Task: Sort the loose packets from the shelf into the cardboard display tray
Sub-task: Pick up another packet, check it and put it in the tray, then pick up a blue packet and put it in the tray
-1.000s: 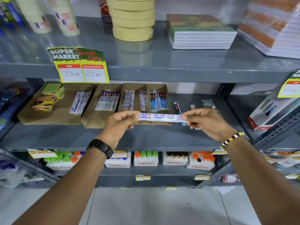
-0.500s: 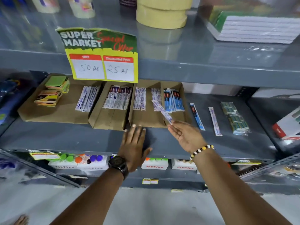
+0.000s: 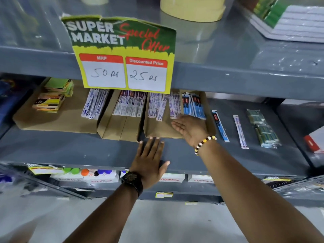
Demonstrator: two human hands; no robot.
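A brown cardboard display tray (image 3: 157, 128) sits on the grey middle shelf, holding rows of white-and-purple packets (image 3: 172, 106) and blue packets (image 3: 193, 106). My right hand (image 3: 190, 128) lies palm up inside the tray, fingers spread, fingertips touching the white-and-purple packets; nothing is gripped. My left hand (image 3: 150, 160) rests flat on the shelf, fingertips at the tray's front edge. Loose on the shelf to the right lie a blue packet (image 3: 220, 126), a white packet (image 3: 240, 131) and a green bundle (image 3: 263, 128).
Two more cardboard trays (image 3: 121, 127) (image 3: 52, 120) stand to the left with packets and coloured pads. A yellow-green price sign (image 3: 122, 55) hangs from the upper shelf edge, hiding the trays' back. Tape rolls (image 3: 192, 7) and notebooks (image 3: 294, 20) sit above; white boxes (image 3: 98, 179) below.
The white packet held between both hands went into the tray with my right hand and was let go. My left hand dropped flat onto the shelf. The camera moved closer.
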